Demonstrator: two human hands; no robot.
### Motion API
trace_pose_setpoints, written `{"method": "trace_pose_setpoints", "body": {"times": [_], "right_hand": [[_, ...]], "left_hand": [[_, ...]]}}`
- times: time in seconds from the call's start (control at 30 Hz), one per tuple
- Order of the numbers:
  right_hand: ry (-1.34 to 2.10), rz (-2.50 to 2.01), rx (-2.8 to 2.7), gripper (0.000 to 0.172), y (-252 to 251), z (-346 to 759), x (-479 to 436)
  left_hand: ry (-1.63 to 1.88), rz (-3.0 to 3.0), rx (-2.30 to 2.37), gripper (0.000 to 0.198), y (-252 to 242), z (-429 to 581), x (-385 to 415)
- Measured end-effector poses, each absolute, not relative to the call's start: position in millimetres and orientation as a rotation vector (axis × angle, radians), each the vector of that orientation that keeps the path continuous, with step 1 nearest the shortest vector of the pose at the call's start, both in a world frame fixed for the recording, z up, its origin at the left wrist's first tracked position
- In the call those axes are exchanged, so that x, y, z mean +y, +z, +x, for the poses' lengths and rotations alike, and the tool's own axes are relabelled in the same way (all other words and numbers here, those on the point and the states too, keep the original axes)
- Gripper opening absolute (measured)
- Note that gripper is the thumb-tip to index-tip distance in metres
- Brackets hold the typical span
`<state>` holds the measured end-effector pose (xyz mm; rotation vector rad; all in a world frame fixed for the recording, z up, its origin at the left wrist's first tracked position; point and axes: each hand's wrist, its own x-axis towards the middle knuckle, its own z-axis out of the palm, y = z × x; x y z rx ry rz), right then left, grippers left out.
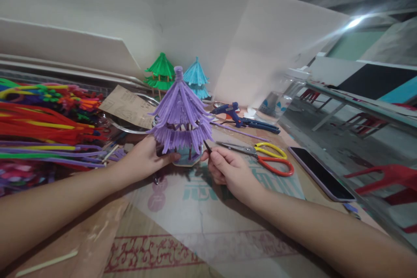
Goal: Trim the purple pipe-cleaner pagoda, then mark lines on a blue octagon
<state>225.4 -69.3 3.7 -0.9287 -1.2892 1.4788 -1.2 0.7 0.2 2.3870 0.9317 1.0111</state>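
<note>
A purple two-tiered model pavilion (180, 113), its roofs made of fuzzy pipe-cleaner strips, stands upright in front of me on a pale, flat base (187, 160). My left hand (151, 154) grips that base from the left, thumb on top and fingers partly hidden behind the pavilion. To the right, my right hand (228, 167) pinches a thin dark stick (207, 146), whose tip points up toward the lower roof's edge. Whether the tip touches the roof I cannot tell. Scissors (260, 154) with one yellow and one red handle lie just beyond my right hand.
Colourful pipe cleaners (45, 124) are heaped at left. Behind stand a green pavilion (161, 71) and a blue one (196, 76). A blue glue gun (228, 109), pliers (260, 125), a clear plastic jar (280, 93) and a phone (321, 173) line the right side, near the table edge.
</note>
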Motion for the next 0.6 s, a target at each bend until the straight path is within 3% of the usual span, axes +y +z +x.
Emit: {"method": "trace_pose_setpoints", "body": {"times": [0.6], "right_hand": [[1.481,-0.885,-1.28,0.052,3.6,226.9,-69.4]], "left_hand": [[0.988,2.359,0.969,0.045,-1.3,-3.0,1.2]]}}
